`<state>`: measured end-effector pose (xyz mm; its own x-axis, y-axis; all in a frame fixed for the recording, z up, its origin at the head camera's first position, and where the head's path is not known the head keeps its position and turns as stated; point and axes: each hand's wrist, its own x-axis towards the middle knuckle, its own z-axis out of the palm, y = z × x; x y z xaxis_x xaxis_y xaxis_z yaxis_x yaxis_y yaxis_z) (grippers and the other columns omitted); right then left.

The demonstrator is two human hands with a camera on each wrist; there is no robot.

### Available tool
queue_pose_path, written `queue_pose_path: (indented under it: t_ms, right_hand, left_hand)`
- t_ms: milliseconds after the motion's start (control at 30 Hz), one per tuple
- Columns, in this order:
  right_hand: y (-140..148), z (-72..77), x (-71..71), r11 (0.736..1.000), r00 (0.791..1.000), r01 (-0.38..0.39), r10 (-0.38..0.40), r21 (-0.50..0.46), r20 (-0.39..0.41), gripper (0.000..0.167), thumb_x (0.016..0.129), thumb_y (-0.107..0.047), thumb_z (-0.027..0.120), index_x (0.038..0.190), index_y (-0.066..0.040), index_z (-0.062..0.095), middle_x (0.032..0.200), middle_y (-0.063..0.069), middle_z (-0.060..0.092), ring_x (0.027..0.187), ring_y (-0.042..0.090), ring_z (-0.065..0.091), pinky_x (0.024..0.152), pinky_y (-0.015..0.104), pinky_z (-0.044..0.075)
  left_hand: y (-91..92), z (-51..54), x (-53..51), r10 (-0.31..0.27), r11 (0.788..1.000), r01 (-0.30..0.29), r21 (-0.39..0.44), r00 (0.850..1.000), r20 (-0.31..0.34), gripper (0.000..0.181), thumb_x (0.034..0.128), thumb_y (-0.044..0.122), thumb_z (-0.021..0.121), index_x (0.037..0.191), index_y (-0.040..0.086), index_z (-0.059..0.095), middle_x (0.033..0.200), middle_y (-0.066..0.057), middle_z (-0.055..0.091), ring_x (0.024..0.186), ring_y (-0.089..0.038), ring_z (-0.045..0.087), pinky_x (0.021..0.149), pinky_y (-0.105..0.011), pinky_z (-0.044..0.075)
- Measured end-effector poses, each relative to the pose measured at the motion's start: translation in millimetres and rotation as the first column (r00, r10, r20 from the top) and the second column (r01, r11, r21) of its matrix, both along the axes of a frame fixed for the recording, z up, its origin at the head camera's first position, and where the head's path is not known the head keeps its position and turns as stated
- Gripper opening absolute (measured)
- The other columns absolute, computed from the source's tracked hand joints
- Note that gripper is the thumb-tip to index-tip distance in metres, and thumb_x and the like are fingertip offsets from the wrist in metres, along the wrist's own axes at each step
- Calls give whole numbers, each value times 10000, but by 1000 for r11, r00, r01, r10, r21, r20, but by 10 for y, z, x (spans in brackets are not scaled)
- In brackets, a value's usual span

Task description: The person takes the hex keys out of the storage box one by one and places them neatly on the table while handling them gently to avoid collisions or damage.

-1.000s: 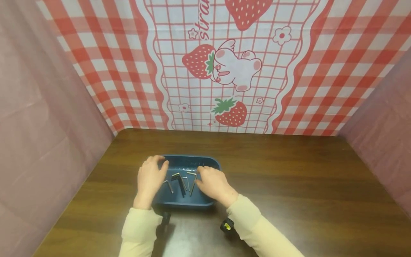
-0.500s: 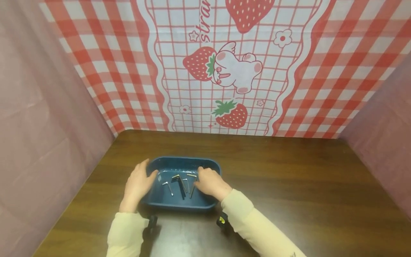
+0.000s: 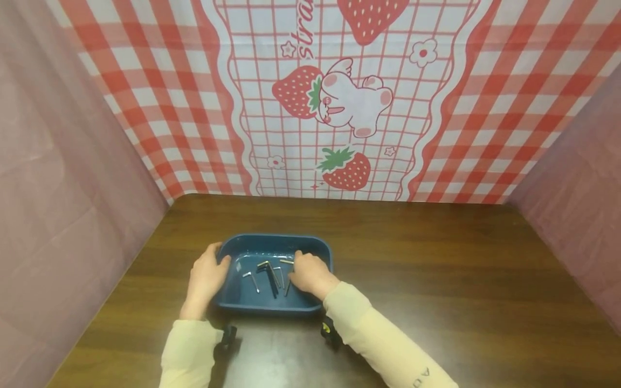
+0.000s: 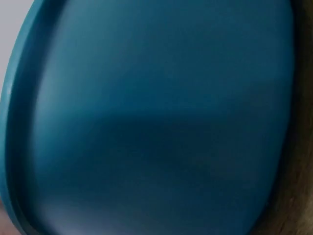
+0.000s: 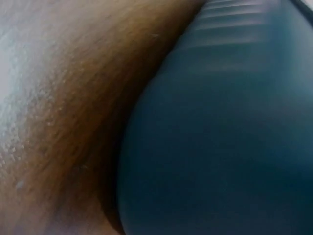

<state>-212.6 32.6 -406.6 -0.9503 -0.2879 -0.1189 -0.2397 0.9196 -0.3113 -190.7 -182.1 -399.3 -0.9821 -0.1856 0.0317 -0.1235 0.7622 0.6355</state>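
Observation:
A dark blue rectangular tray (image 3: 264,310) sits on the table. Inside it lie several L-shaped hex keys: a silver hex key (image 3: 254,282) at the left, a black hex key (image 3: 271,283) mid-tray among others, and another hex key (image 3: 286,262) at the right. My left hand (image 3: 206,277) holds the tray's left rim, thumb at the edge and fingers along the outside. My right hand (image 3: 310,275) reaches over the tray's right side. Its fingertips are at the rightmost hex key and cover part of it; whether they pinch it is hidden. Both wrist views show mostly the tray's outer wall (image 4: 161,88).
The brown wooden table (image 3: 436,280) extends right of and behind the tray. A red-checked strawberry cloth (image 3: 339,108) hangs behind it, with pink curtains (image 3: 68,188) at both sides. Dark wrist cameras (image 3: 330,330) sit under the sleeves.
My left hand has moved left from over the tray to its left rim. My right hand has shifted slightly left, over the rightmost hex key. The hex keys appear to lie as before.

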Motion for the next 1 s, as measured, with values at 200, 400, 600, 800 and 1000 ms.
queue_pose_path:
  t_ms: [200,400,600,800,1000]
  right_hand:
    - [-61,-39,-2,998,999,8,-6,65,-38,636,817,-389,628,1238,62,472,1036,214,635,903,335,632,722,408,518]
    - [-55,-61,-9,999,999,-1,3,54,-41,625,791,-328,669,1235,61,463,1008,214,641,881,342,636,712,409,521]
    - [-28,-63,-20,999,1000,-27,27,17,-16,563,779,-228,676,1214,68,475,991,224,639,842,336,644,700,396,526]
    - [-2,-63,-45,998,998,-52,51,-26,-35,397,726,-107,670,1071,44,546,897,195,647,740,285,641,635,363,524]
    - [21,-52,-54,996,996,-75,73,-41,-42,355,705,-59,662,1029,36,554,893,190,637,784,309,638,672,379,526]
  left_hand:
    - [9,-21,-12,19,1000,-20,-23,999,-27,431,893,102,424,1313,5,406,1304,-255,463,1118,-489,465,878,-578,393]
    - [26,-47,-7,38,998,-39,-43,999,-39,425,885,69,396,1305,10,414,1252,-277,498,1050,-504,504,822,-583,419]
    - [41,-58,0,64,997,-65,-47,997,-34,426,889,71,381,1306,-17,396,1223,-301,507,1035,-510,509,828,-577,417]
    - [40,-62,0,76,996,-77,-44,997,-11,433,900,79,361,1315,-42,369,1244,-314,479,1075,-510,481,869,-571,400]
    - [47,-72,0,67,997,-67,-43,998,-17,416,903,80,352,1302,-30,399,1264,-293,476,1084,-507,476,878,-577,390]
